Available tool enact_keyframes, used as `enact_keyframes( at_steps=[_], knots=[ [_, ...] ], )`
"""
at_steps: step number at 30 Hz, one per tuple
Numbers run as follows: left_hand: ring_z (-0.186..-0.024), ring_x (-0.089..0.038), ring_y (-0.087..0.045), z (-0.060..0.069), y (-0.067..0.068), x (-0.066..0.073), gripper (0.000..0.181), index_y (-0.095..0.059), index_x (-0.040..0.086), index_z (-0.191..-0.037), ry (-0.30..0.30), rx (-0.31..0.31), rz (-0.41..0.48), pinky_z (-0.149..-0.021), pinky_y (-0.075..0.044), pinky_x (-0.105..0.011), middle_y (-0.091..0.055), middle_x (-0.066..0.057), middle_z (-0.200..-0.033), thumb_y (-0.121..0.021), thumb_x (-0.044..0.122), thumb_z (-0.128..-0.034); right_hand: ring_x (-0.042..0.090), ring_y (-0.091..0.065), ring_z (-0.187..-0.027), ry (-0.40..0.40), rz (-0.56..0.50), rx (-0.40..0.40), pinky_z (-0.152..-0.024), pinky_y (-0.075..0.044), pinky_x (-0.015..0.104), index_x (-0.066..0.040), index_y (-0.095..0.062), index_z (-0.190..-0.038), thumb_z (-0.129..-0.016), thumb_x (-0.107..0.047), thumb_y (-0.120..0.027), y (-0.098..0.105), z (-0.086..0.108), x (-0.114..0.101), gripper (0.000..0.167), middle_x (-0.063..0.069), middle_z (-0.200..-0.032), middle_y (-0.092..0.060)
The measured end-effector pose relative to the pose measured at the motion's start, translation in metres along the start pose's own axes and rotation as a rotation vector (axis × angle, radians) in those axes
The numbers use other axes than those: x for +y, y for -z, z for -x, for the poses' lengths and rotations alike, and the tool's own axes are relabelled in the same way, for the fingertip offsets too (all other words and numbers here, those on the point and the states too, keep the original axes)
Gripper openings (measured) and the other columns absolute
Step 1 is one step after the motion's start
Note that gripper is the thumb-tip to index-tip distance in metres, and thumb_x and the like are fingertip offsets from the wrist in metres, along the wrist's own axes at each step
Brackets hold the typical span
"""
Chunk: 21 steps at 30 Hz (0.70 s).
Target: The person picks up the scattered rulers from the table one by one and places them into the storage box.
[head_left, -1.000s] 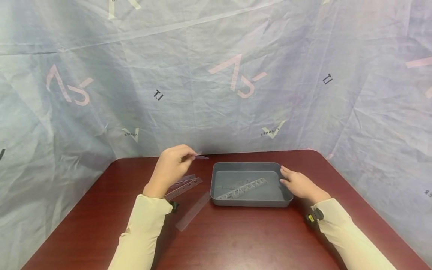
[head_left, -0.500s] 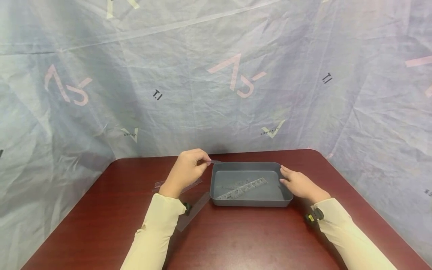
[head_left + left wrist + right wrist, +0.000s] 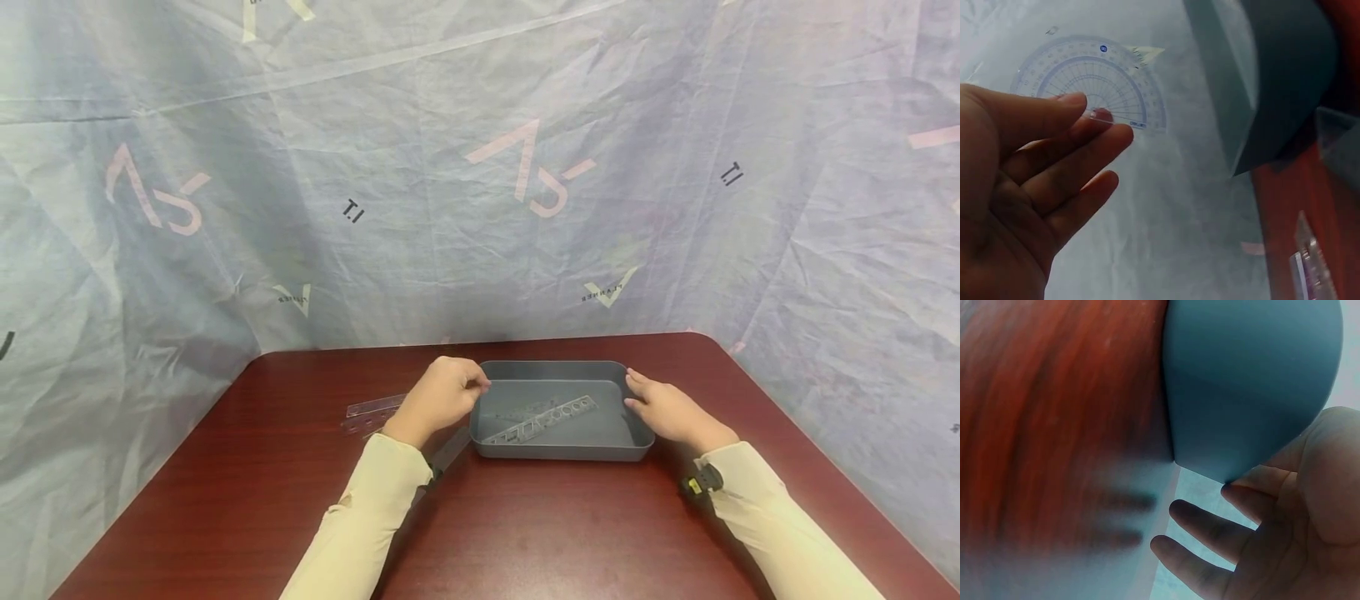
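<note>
Compared with a second ago, the left hand (image 3: 442, 396) is sitting closer to the right hand (image 3: 667, 408) and is carrying the clear protractor (image 3: 1104, 75) along, while the right hand is staying where it was. The left thumb and fingers are pinching the protractor by its straight edge, and its arc is pointing away from the palm. The left fingertips are hovering at the near end, from the left hand's side, of the grey tray (image 3: 562, 452); the head view is not showing whether they are touching it. The two hands are keeping apart, with the tray lying between them. The right hand is resting extended fingers against the tray's rim on its own side. Between the hands, a clear stencil ruler (image 3: 540, 422) is lying slantwise on the tray floor. To the left of the left hand, clear strips (image 3: 375, 406) are lying on the red-brown table (image 3: 570, 533), and another strip (image 3: 450, 450) is partly hiding beneath the left wrist. Beyond both hands, a pale printed cloth (image 3: 420, 208) is hanging.
</note>
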<state>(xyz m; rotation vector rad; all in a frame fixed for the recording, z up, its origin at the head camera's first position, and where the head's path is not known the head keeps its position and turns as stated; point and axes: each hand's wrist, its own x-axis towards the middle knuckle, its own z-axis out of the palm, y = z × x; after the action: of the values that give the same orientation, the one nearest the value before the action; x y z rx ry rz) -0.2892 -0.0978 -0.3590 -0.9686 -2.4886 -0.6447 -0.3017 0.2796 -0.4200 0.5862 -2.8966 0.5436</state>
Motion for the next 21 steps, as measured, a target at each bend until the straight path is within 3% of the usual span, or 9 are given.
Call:
enact_keyframes(
  at_steps=[6,12,15,17,21],
  knots=[
    [-0.086,-0.013,-0.069,-0.002,-0.016,0.0,0.013,-0.078,0.01,-0.092,0.057,-0.126,-0.015,-0.073,-0.055,-0.024,-0.074,0.0,-0.093,-0.069,0.001,-0.0896,0.048,-0.038,-0.136,-0.001,0.004,-0.004,-0.108,-0.032,0.061,0.015,-0.042,-0.141,-0.1,-0.013,-0.056,0.002,0.001,-0.002,0.052,0.03,-0.151,-0.035],
    [-0.091,-0.016,-0.069,-0.003,-0.026,0.002,0.017,-0.079,0.009,-0.093,0.079,-0.186,-0.038,-0.075,-0.056,-0.027,-0.074,-0.002,-0.093,-0.067,-0.002,-0.0888,0.049,-0.038,-0.136,-0.008,0.005,-0.002,-0.108,-0.032,0.062,0.016,-0.042,-0.141,-0.1,-0.013,-0.056,0.003,0.003,-0.002,0.052,0.03,-0.151,-0.035],
    [-0.088,-0.012,-0.068,-0.001,-0.031,0.003,0.021,-0.08,0.01,-0.09,0.078,-0.23,-0.076,-0.074,-0.054,-0.026,-0.074,0.002,-0.091,-0.064,-0.005,-0.0867,0.049,-0.037,-0.136,-0.006,-0.004,-0.006,-0.108,-0.032,0.062,0.016,-0.042,-0.141,-0.1,-0.013,-0.056,0.001,0.004,-0.002,0.052,0.03,-0.151,-0.035],
    [-0.078,-0.007,-0.062,0.0,-0.034,0.004,0.024,-0.079,0.01,-0.084,0.066,-0.254,-0.099,-0.068,-0.049,-0.023,-0.07,0.007,-0.084,-0.062,-0.007,-0.0841,0.049,-0.037,-0.136,-0.002,-0.004,-0.005,-0.108,-0.032,0.061,0.016,-0.042,-0.141,-0.1,-0.013,-0.056,0.0,0.003,-0.002,0.052,0.03,-0.151,-0.035],
    [-0.061,-0.008,-0.035,0.001,-0.038,0.004,0.03,-0.063,0.013,-0.063,0.058,-0.288,-0.118,-0.056,-0.031,-0.024,-0.044,0.01,-0.063,-0.056,-0.012,-0.0779,0.048,-0.038,-0.136,0.005,0.007,0.002,-0.108,-0.033,0.061,0.016,-0.043,-0.14,-0.1,-0.013,-0.056,-0.001,0.002,-0.002,0.052,0.03,-0.151,-0.036]
  ],
)
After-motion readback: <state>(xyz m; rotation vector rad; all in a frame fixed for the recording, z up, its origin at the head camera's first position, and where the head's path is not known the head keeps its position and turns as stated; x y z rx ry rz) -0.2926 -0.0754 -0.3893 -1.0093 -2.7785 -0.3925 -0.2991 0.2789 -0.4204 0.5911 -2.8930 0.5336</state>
